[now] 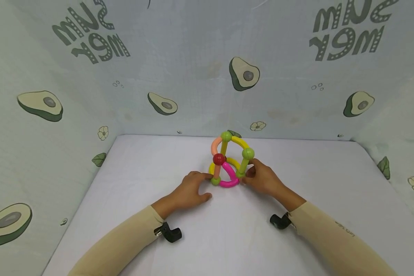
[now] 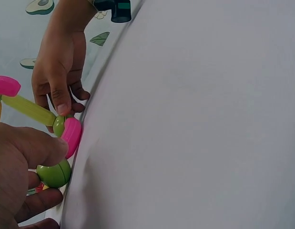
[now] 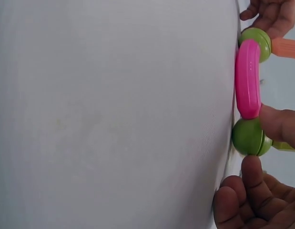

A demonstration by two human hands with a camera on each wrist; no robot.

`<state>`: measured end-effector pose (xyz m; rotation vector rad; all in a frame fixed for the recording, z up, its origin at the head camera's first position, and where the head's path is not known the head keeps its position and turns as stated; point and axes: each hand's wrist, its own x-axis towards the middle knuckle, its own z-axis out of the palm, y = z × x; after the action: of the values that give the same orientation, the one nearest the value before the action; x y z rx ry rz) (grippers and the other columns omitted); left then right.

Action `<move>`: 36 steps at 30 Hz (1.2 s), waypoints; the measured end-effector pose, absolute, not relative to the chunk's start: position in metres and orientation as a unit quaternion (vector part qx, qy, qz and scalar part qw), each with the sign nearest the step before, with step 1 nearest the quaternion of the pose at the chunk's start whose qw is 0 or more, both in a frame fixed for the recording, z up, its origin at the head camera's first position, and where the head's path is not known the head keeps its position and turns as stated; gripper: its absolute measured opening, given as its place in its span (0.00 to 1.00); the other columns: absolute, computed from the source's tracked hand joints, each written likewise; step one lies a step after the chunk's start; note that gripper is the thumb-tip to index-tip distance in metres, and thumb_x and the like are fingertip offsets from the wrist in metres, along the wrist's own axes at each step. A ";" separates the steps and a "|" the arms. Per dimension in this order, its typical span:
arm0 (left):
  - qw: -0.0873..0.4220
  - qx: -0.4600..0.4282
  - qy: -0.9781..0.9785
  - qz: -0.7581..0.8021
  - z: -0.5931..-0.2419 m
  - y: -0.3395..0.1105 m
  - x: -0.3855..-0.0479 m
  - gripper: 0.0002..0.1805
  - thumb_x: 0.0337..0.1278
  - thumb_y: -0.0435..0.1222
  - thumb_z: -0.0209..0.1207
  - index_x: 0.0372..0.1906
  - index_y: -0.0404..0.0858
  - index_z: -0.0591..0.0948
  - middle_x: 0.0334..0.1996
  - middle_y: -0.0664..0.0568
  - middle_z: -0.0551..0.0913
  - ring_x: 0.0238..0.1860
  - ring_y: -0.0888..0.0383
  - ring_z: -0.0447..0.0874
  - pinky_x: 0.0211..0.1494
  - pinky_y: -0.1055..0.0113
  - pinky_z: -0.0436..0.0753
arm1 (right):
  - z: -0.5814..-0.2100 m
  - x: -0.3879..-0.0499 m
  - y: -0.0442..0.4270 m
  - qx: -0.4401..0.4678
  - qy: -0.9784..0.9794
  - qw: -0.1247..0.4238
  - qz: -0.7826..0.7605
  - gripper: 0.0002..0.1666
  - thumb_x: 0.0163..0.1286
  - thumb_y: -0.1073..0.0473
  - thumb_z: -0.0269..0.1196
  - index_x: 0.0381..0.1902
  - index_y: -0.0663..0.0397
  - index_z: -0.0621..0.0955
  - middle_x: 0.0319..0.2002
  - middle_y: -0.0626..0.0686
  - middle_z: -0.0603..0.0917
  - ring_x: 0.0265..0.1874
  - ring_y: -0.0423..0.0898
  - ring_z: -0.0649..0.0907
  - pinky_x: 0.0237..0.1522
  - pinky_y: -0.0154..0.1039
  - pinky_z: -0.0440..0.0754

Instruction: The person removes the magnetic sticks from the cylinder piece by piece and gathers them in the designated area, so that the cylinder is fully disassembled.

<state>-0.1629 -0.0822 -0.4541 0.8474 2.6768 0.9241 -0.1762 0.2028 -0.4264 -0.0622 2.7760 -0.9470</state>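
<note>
A frame of toy building sticks and balls stands on the table, with a red ball (image 1: 219, 159), green balls (image 1: 248, 153), and yellow, orange, green and pink sticks (image 1: 229, 184). My left hand (image 1: 189, 191) reaches its lower left corner. There its fingertips touch a green ball (image 2: 54, 174), while the thumb stands apart in the head view. At the lower right corner my right hand (image 1: 262, 179) pinches another green ball (image 3: 249, 137) between thumb and fingers, close to the end of the curved pink stick (image 3: 248, 78). The upright green stick (image 1: 243, 166) rises beside those fingers.
The white table (image 1: 151, 161) meets a cloth backdrop (image 1: 200, 76) printed with avocados and lettering just behind the frame. More cloth rises at both sides. A black wrist camera (image 1: 170, 232) hangs at the left cuff, another camera (image 1: 280, 221) at the right.
</note>
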 end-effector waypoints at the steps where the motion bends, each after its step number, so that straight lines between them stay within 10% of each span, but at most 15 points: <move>1: 0.092 0.288 0.901 0.312 -0.453 -0.082 -0.162 0.32 0.61 0.41 0.70 0.69 0.39 0.75 0.61 0.53 0.79 0.66 0.50 0.68 0.70 0.53 0.68 | -0.426 -0.176 0.203 -0.022 0.941 0.103 -0.323 0.39 0.65 0.55 0.73 0.67 0.65 0.69 0.45 0.58 0.83 0.44 0.54 0.82 0.49 0.50 0.83; 36: 0.092 0.332 0.899 0.269 -0.446 -0.063 -0.144 0.34 0.63 0.42 0.68 0.71 0.37 0.73 0.65 0.50 0.78 0.67 0.49 0.69 0.72 0.51 0.66 | -0.427 -0.179 0.202 -0.072 0.929 0.124 -0.340 0.48 0.65 0.59 0.72 0.77 0.57 0.60 0.71 0.63 0.70 0.61 0.65 0.78 0.56 0.56 0.82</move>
<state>-0.1437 -0.0635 -0.4457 0.9871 2.6711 0.7994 -0.1792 0.2018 -0.4268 -0.2094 2.7084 -0.9922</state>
